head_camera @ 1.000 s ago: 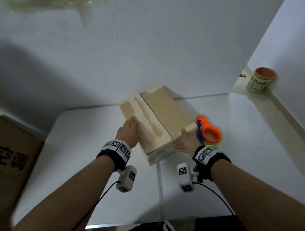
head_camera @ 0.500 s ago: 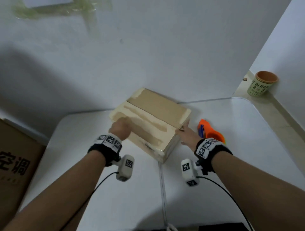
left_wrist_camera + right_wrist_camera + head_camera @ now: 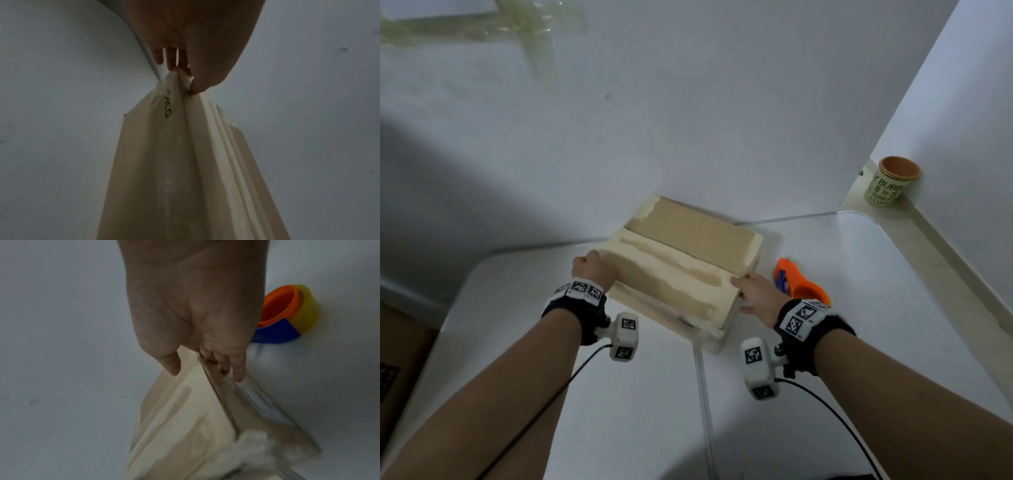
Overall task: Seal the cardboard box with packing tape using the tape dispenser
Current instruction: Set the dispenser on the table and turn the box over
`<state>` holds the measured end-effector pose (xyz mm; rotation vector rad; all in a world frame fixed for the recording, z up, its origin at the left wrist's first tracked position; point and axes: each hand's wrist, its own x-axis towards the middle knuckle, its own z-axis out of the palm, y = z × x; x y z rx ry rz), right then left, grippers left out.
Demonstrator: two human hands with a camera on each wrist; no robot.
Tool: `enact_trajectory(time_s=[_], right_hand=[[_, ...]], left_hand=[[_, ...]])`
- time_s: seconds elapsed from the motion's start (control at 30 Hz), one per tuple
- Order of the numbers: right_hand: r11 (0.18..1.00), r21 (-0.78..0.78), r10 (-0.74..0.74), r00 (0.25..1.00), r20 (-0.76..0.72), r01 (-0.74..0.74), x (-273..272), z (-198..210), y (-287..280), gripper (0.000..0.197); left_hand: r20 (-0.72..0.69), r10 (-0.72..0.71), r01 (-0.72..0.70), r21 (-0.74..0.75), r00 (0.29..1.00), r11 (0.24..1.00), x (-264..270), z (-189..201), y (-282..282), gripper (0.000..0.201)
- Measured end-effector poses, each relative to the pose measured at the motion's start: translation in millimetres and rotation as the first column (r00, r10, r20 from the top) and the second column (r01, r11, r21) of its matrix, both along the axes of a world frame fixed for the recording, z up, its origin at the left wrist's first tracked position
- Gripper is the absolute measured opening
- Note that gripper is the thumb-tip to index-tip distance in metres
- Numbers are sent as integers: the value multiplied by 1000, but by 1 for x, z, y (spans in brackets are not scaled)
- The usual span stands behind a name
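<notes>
- Now both hands sit at opposite ends of the cardboard box [image 3: 681, 267], which has been turned on the white table [image 3: 859, 342] over the past second: its long centre seam, earlier running away from the person, now lies nearly crosswise in front of them.
- Left hand [image 3: 594, 270]: in the left wrist view its fingers [image 3: 171, 56] curl over the box's left end and the thumb presses the edge, so it grips the box at that corner.
- Right hand [image 3: 758, 294]: in the right wrist view the thumb lies on the top face and the fingers [image 3: 238, 368] reach down the right end panel, clasping the box between them.
- Box: it rests on the table close to the wall, flaps folded shut, the seam between them still showing as a dark line with no fresh tape across it; pale scuffed strips mark the nearer flap.
- Tape dispenser [image 3: 799, 287], orange and blue with a yellow roll: it lies untouched on the table just beyond the right hand, now partly hidden behind it.
- Reading: the turn appears to line the seam up for a sideways pull of tape; sealing itself has not begun, and the right hand would have to let go to fetch the dispenser.
- Beyond the table, a printed cup [image 3: 890, 186] stands on a ledge in the corner.
</notes>
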<state>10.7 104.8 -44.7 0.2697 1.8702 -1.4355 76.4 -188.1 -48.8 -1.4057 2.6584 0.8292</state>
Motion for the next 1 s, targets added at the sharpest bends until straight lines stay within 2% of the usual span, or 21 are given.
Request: enact_trajectory(time_s=[0.07, 0.17, 0.2, 0.23, 0.3, 0.4, 0.43, 0.47, 0.6, 0.67, 0.7, 0.77, 0.83, 0.9, 0.97, 1.0], right_hand=[[998, 59, -15, 997, -72, 19, -14, -4, 2, 72], [987, 155, -6, 982, -188, 36, -44, -33, 14, 82], [983, 177, -9, 980, -197, 45, -42, -27, 16, 84], [982, 184, -15, 980, -201, 53, -38, -22, 16, 83], [982, 185, 12, 980, -201, 26, -41, -39, 23, 80], [991, 135, 42, 986, -159, -20, -56, -83, 41, 96], [991, 129, 39, 989, -146, -20, -63, -105, 48, 93], [994, 103, 34, 993, -111, -22, -60, -108, 53, 86], [997, 69, 32, 995, 98, -38, 6, -2, 38, 40], [997, 37, -63, 996, 66, 60, 2, 3, 35, 32], [993, 55, -102, 995, -4, 102, -6, 1, 32, 37], [984, 138, -87, 979, -183, 113, -25, -8, 27, 64], [979, 184, -32, 956, -293, 89, -38, -10, 20, 80], [980, 187, 9, 938, -347, 60, -49, -12, 12, 81], [981, 190, 37, 939, -341, 30, -53, 2, 2, 92], [980, 197, 47, 943, -330, 20, -53, 8, -3, 90]], left_hand=[[-17, 28, -28, 15, 999, 999, 7, -12, 7, 43], [-63, -10, 13, 54, 998, 998, 19, -22, 24, 47], [-98, 2, 7, 96, 995, 995, 23, -23, 30, 47], [-122, 10, 5, 124, 993, 992, 25, -25, 35, 47], [-137, 22, -3, 136, 990, 991, 28, -27, 40, 45], [-149, 57, -34, 151, 987, 988, 32, -23, 44, 44], [-153, 62, -38, 156, 986, 987, 33, -23, 45, 44], [-154, 62, -37, 165, 986, 986, 34, -22, 45, 43], [-194, 99, -63, 184, 976, 981, 42, -21, 53, 40], [-247, 119, -67, 207, 962, 976, 49, -22, 57, 38], [-275, 126, -62, 230, 953, 971, 51, -25, 58, 41], [-315, 145, -53, 282, 938, 958, 53, -32, 58, 55], [-333, 195, -76, 340, 922, 937, 51, -38, 54, 54], [-347, 238, -101, 370, 907, 924, 44, -39, 50, 48], [-350, 246, -110, 365, 904, 925, 35, -41, 43, 50], [-343, 243, -110, 364, 907, 925, 30, -46, 38, 50]])
